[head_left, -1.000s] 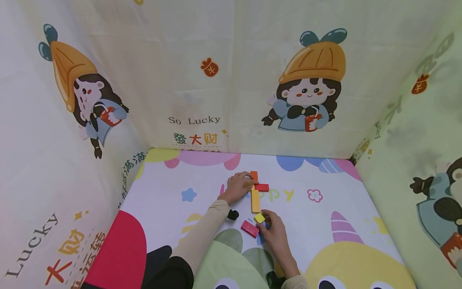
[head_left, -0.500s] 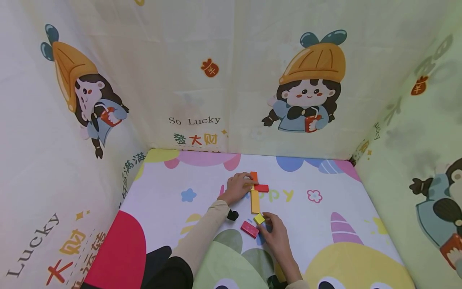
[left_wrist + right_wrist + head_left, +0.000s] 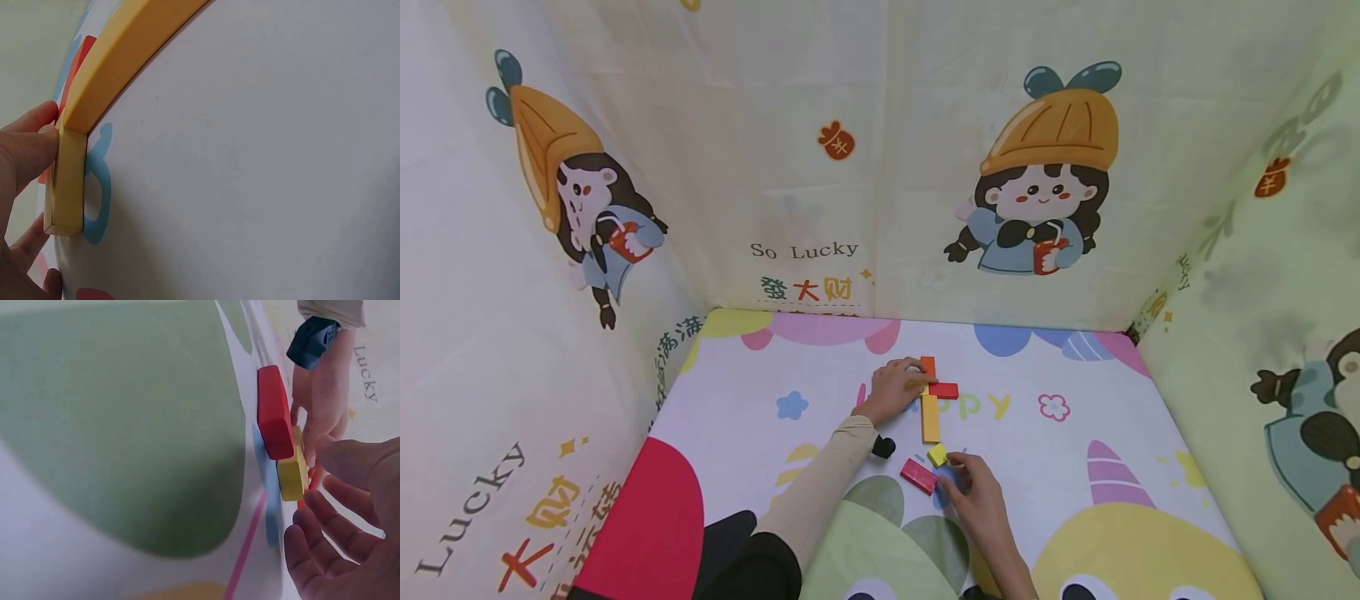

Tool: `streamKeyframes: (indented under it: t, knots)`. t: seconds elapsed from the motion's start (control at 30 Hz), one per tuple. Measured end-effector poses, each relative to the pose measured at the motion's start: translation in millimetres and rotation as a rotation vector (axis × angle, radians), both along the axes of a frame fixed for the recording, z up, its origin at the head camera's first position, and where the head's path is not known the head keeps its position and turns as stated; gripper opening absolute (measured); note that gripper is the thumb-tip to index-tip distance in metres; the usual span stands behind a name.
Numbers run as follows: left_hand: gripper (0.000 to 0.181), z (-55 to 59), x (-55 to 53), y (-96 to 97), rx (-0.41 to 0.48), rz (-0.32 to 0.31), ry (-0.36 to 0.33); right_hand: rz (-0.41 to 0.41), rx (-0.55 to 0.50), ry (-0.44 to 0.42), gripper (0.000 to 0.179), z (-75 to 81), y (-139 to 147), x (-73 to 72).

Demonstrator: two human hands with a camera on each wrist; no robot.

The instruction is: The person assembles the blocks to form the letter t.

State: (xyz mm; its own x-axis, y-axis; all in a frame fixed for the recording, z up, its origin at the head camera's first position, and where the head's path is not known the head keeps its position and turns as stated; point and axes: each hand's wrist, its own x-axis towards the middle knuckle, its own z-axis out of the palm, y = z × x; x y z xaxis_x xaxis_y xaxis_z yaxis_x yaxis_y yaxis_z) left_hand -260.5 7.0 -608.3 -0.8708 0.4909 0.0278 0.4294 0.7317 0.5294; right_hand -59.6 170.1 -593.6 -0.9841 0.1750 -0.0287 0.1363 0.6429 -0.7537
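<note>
Orange (image 3: pixel 928 367), red (image 3: pixel 944 391) and long yellow (image 3: pixel 930 418) blocks lie end to end or side on in a cross-like layout. My left hand (image 3: pixel 892 390) covers its left arm; in the left wrist view its fingertips touch a shorter yellow block (image 3: pixel 67 181), which abuts the long one. Below the layout sits a small yellow block (image 3: pixel 937 454), apart from the long block. My right hand (image 3: pixel 977 492) is just right of it, fingers loosely bent with nothing between them. A separate red block (image 3: pixel 919 476) lies slanted by the right fingertips.
The blocks lie on a white table cover (image 3: pixel 850 450) with cartoon prints. Patterned cloth walls (image 3: pixel 880 200) stand behind and at both sides. A black object (image 3: pixel 884 447) shows beside the left wrist, and a dark wrist device (image 3: pixel 312 342) appears in the right wrist view.
My right hand has let go of the small yellow block and drawn back a little down and right, its fingers parting. The left hand stays in place.
</note>
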Motion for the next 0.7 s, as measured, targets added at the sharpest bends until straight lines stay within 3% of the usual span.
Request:
streamKeyframes:
  t: [0.23,0.7]
  knots:
    - [0.031,3.0,1.8,-0.6,0.005,-0.003,-0.004,0.065,-0.001,-0.007,0.037,-1.4,-2.7,3.3]
    - [0.032,4.7,2.8,1.3,-0.004,0.013,-0.011,0.097,0.053,0.002,0.040,-5.7,-4.4,2.9]
